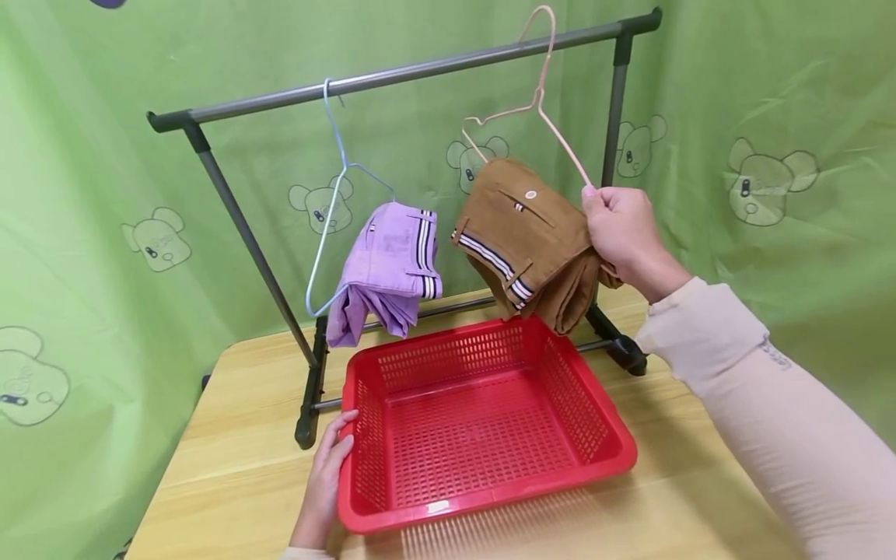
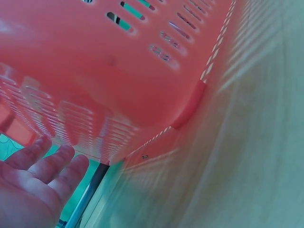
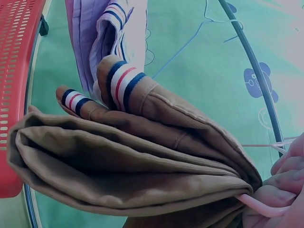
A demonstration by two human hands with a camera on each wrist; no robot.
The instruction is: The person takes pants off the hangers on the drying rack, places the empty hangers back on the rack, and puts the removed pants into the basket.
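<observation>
My right hand (image 1: 625, 237) grips the lower right corner of a pink clothes hanger (image 1: 563, 140), thumb on its wire. Brown folded trousers (image 1: 518, 206) with a striped waistband hang over this hanger, beside my fingers. In the right wrist view, their folded layers (image 3: 133, 180) reach up to the hand. The hanger's hook overlaps the rail of a clothes rack (image 1: 420, 74). Low on the left, my left hand (image 1: 323, 470) touches the left side of a red plastic basket (image 1: 483, 498). The left wrist view shows its fingers (image 2: 66, 175) stretched out against the perforated wall.
Lilac folded trousers (image 1: 388, 249) hang on a blue hanger (image 1: 325, 241) left of the brown pair. The rack's feet (image 1: 306, 424) stand on a wooden table (image 1: 231, 420) behind and beside the basket. A green curtain (image 1: 770, 257) with bear drawings covers the background.
</observation>
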